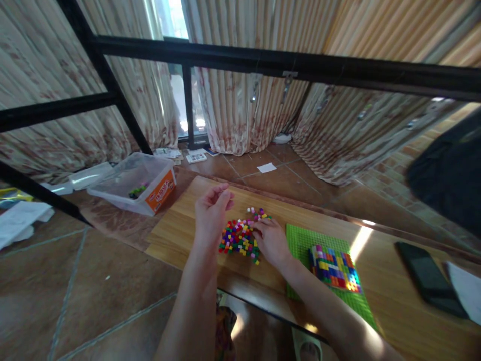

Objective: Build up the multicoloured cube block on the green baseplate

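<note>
A pile of small multicoloured toy bricks (240,238) lies on the wooden table. My left hand (213,206) hovers at the pile's upper left, thumb and fingers drawn together; anything between them is too small to make out. Over the pile's right edge, my right hand (271,241) reaches down with its fingers bent together among the bricks, and their tips are partly hidden. To the right, a green baseplate (298,238) carries a block of many-coloured bricks (334,268) joined into a rectangle. My right forearm passes over the baseplate's near left part.
The wooden table (180,220) stands on a tiled floor. A dark phone (428,276) and white paper (468,286) are at its right. A clear plastic bin (124,188) with an orange label sits left. Black metal bars (240,55) cross in front of curtains (240,115).
</note>
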`<state>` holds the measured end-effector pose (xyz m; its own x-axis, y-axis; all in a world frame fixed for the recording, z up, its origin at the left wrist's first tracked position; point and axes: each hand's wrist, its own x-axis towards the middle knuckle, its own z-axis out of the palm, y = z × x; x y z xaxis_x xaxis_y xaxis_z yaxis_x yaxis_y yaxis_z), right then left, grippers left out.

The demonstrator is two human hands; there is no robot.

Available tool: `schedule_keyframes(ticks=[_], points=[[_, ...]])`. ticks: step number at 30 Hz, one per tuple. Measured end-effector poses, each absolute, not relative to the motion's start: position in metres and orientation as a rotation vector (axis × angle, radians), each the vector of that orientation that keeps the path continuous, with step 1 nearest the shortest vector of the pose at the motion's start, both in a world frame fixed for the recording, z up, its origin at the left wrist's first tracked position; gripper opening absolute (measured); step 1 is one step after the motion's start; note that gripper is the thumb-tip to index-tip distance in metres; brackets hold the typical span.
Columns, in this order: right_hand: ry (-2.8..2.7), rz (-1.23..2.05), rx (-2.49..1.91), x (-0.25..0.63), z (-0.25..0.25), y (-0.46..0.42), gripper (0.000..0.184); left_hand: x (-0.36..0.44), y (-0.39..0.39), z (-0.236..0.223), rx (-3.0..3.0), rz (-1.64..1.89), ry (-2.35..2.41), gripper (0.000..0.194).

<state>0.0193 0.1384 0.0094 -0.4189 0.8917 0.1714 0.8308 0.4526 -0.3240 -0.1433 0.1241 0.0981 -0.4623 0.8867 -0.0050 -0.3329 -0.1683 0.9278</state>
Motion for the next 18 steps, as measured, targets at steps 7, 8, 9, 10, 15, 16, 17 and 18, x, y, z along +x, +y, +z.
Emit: schedule_keyframes(ticks=[7,8,9,10,15,16,17,18], points=[[-2.484,0.238,-1.431,0.014,0.013,0.143,0.02,-0.145,0.125,0.094,0.747,1.719,1.216,0.03],[-2.499,0.231,-1.427,0.013,0.014,0.143,0.021,-0.144,0.125,0.093,0.751,1.706,1.221,0.03],[-2.507,0.228,-1.421,0.012,0.014,0.142,0.021,-0.144,0.126,0.093,0.754,1.696,1.225,0.03],[-2.505,0.23,-1.419,0.011,0.015,0.141,0.021,-0.143,0.126,0.092,0.758,1.688,1.226,0.031],[-2.288,0.333,-1.427,0.023,0.031,0.125,0.022,-0.139,0.129,0.088,0.814,1.666,1.269,0.032],[-2.218,0.379,-1.43,0.031,0.037,0.12,0.022,-0.137,0.13,0.087,0.843,1.648,1.294,0.032],[-2.14,0.427,-1.433,0.041,0.044,0.116,0.021,-0.134,0.131,0.085,0.883,1.62,1.322,0.032],[-2.071,0.482,-1.433,0.053,0.051,0.111,0.02,-0.131,0.132,0.082,0.934,1.584,1.348,0.032]])
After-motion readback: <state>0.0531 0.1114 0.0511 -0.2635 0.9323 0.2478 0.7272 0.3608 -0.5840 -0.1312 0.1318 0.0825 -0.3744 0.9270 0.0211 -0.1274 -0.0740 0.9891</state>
